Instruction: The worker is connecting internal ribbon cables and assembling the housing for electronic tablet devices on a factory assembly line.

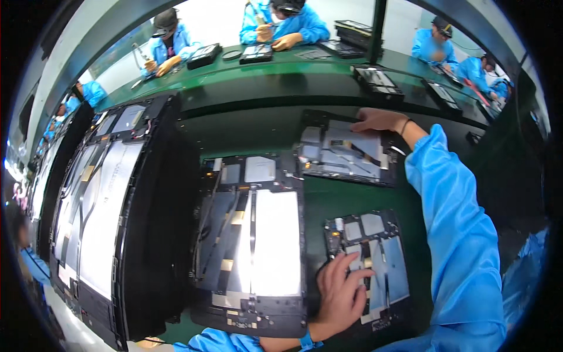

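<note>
My left hand [343,288] lies over the left edge of a small opened tablet [392,267], its fingers spread across the inner parts. That tablet shows grey battery panels, flat ribbon cables and gold tape in a black frame. Farther off, my right hand [380,120] grips the far edge of another opened tablet [346,154], which sits turned sideways and looks slightly blurred. Its fingertips rest over the grey panels, while the thumb is hard to make out. Left of both hands is a larger opened tablet [275,234] with a bright, reflecting panel.
A tall stack of opened tablets [126,176] stands at the left. Beyond the dark ledge, a green bench [234,76] carries more devices, including a black unit [378,81]. Several people in blue smocks work there. A dark upright post [377,32] rises behind.
</note>
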Tool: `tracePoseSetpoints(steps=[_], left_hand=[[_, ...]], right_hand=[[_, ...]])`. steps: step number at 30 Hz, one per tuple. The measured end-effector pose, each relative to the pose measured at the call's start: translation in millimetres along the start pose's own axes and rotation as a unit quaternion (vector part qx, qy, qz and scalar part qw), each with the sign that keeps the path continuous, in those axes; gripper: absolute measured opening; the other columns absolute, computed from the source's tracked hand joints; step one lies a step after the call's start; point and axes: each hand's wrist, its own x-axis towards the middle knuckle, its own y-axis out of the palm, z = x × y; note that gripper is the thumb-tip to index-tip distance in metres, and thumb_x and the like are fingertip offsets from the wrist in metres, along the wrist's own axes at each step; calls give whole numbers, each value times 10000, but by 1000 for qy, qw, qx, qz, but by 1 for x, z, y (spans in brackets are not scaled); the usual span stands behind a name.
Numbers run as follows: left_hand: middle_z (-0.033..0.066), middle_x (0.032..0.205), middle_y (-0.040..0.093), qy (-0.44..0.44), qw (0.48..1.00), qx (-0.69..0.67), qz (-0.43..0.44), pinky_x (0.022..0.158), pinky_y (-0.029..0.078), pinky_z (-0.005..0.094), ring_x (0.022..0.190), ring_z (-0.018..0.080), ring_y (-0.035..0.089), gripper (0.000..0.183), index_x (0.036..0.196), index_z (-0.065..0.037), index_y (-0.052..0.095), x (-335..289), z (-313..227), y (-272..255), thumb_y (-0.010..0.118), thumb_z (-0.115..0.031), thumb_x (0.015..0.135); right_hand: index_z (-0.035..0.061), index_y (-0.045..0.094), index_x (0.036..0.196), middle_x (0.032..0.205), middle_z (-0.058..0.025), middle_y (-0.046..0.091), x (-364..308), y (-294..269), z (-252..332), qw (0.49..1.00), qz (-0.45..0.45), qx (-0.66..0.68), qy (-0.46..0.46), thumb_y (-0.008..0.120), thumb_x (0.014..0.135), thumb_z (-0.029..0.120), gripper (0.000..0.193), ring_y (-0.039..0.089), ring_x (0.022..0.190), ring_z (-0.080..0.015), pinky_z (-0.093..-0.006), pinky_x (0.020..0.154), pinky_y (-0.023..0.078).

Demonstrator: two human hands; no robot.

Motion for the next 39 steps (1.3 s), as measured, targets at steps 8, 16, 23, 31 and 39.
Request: tracePoseSetpoints(steps=[8, 16, 23, 31, 39], left_hand=[[157, 1363, 406, 31, 999, 21, -6, 1074, 186, 493, 1327, 393, 281, 348, 1092, -137, 592, 3, 6, 4, 593, -35, 760], [246, 1415, 308, 81, 996, 28, -25, 1100, 210, 508, 1347, 454, 234, 468, 1195, -54, 505, 0, 11, 9, 681, -65, 761], [212, 1393, 328, 112, 992, 15, 62, 1106, 183, 541, 1321, 442, 268, 468, 1217, -83, 507, -19, 4, 9, 655, -53, 774], [209, 1372, 339, 89, 991, 51, 87, 1105, 168, 557, 1328, 430, 263, 488, 1194, -104, 541, -17, 3, 5, 670, -92, 723], [139, 1269, 480, 141, 975, 149, 91, 1094, 143, 561, 1287, 387, 325, 124, 927, -139, 648, -9, -8, -2, 646, -204, 821]], right_hand=[[20, 408, 1411, 1338, -172, 520, -55, -41, 29, 993, 5, 105, -51, 658, 854, 471, 759, 509, 1194, -238, -324, 1038, 367], [-13, 418, 1395, 1296, -114, 565, -58, -24, -23, 976, 126, 175, -26, 698, 847, 354, 717, 510, 1171, -171, -303, 1031, 367], [45, 547, 1312, 1150, -40, 644, -44, 26, -14, 922, 303, 239, 7, 685, 870, 304, 531, 587, 1015, -134, -280, 894, 454], [35, 551, 1288, 1064, -47, 656, -74, 56, -1, 984, 130, 41, -111, 596, 912, 293, 458, 563, 952, -128, -298, 870, 452], [47, 603, 1194, 1181, -143, 596, -162, 83, 37, 925, -274, -13, -262, 563, 898, 175, 325, 571, 1093, -310, -376, 951, 446]])
